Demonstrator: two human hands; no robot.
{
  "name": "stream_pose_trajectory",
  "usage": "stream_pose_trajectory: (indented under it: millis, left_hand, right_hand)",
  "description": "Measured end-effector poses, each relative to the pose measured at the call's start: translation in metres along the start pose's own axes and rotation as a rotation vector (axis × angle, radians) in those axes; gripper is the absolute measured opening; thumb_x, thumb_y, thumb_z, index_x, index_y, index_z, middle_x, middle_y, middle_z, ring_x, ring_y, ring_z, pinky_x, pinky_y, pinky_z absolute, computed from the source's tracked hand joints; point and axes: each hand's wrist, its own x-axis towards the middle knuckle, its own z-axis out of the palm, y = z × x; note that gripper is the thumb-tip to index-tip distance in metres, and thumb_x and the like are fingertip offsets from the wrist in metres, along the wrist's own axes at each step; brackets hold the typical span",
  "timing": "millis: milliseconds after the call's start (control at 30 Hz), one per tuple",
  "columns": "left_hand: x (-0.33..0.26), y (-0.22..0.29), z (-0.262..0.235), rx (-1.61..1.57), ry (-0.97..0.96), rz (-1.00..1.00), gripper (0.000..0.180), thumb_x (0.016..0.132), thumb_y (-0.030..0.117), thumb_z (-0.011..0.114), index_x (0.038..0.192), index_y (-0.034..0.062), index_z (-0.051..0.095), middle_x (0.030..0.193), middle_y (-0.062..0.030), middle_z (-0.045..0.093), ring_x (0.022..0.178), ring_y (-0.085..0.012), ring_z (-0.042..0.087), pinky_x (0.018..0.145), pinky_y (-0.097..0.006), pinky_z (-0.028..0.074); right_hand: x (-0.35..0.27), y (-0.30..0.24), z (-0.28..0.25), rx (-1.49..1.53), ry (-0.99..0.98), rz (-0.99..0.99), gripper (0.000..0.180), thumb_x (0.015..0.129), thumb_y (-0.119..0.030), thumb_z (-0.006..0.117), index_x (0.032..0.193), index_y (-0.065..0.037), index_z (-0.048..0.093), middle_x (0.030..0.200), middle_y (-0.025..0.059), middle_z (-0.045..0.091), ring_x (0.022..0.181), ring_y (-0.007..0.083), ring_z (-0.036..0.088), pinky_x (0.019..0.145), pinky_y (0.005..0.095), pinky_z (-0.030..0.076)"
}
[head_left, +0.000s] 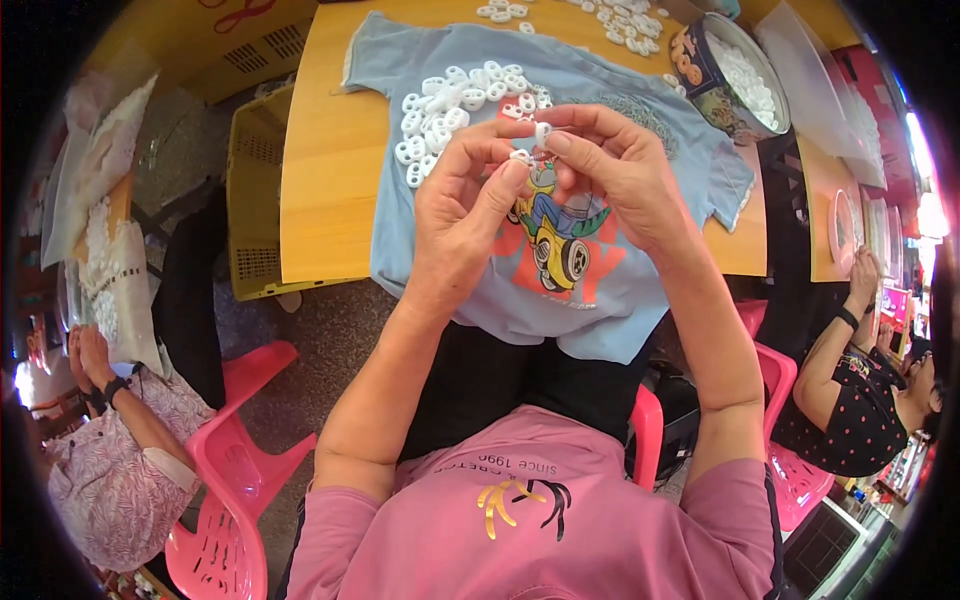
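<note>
The left hand pinches a small white plastic piece between thumb and fingertips, its other fingers curled inward. The right hand holds a second white piece between thumb and index finger, just beside and slightly above the first. The two hands nearly meet; whether the pieces touch, or anything links them, is too small to tell.

Both hands are above a light blue T-shirt spread over the wood-coloured tabletop. Its lower part hangs over the near edge onto the person's lap, and its printed yellow vehicle shows just below the fingers. A pile of white two-holed plastic pieces lies on the shirt, left of and beyond the hands, some overlapping. More loose white pieces lie at the far side of the tabletop. At the right, a round decorated tin tilts, with many white pieces inside.

A yellow plastic crate stands left of the tabletop. Farther left, a co-worker in a patterned shirt sits by a pink plastic chair. On the right, another co-worker in a black dotted top has a hand near a round dish.
</note>
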Motion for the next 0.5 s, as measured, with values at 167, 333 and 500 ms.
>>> stream_pose_trajectory:
  millis: [167, 333, 500]
  left_hand:
    - [-0.002, 0.001, 0.000, -0.013, 0.006, -0.019, 0.010, 0.096, 0.008, 0.059, 0.102, 0.0022, 0.055, 0.124, -0.0100, 0.058, 0.088, -0.0068, 0.055, 0.081, -0.023, 0.047]
    - [-0.002, 0.003, 0.001, -0.010, 0.048, -0.071, 0.011, 0.096, 0.010, 0.059, 0.102, 0.0020, 0.054, 0.119, -0.0106, 0.062, 0.088, -0.0073, 0.055, 0.082, -0.024, 0.047]
    - [-0.003, 0.006, 0.001, 0.019, 0.052, -0.116, 0.012, 0.097, 0.013, 0.059, 0.101, 0.0021, 0.054, 0.116, -0.0102, 0.064, 0.089, -0.0077, 0.056, 0.081, -0.024, 0.047]
  right_hand:
    - [-0.004, 0.007, 0.005, -0.069, 0.064, -0.052, 0.025, 0.092, -0.014, 0.067, 0.111, 0.001, 0.062, 0.088, 0.0031, 0.066, 0.067, 0.0056, 0.059, 0.060, 0.0195, 0.050]
    - [-0.007, 0.014, 0.007, -0.181, 0.124, -0.064, 0.024, 0.091, -0.016, 0.068, 0.109, -0.001, 0.062, 0.087, 0.0026, 0.066, 0.067, 0.0049, 0.059, 0.058, 0.0183, 0.048]
    - [-0.008, 0.015, 0.005, -0.175, 0.151, -0.097, 0.023, 0.092, -0.015, 0.068, 0.108, 0.000, 0.063, 0.082, 0.0032, 0.067, 0.067, 0.0048, 0.059, 0.059, 0.0181, 0.048]
